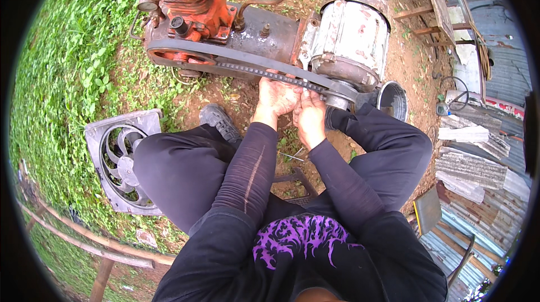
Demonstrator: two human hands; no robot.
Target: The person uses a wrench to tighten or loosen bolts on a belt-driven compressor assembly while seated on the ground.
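A black toothed drive belt [259, 71] runs from the orange pulley wheel [169, 56] of an air compressor [194, 7] to the small pulley [339, 99] of a worn white electric motor [351, 37]. My left hand [275, 98] is palm up at the belt's lower run, with its fingers mostly hidden behind the belt. Close beside it, my right hand [311, 115] is closed, its fingertips pinched together just under the belt near the motor pulley. Something small and pale shows at those fingertips, too small to name.
A grey radiator fan [121, 161] in its square shroud leans by my left knee. A metal bucket [392, 101] stands beyond my right leg. A thin metal rod [292, 157] lies between my feet. Roofing sheets [472, 167] are piled at right, and a bamboo rail [95, 240] crosses lower left.
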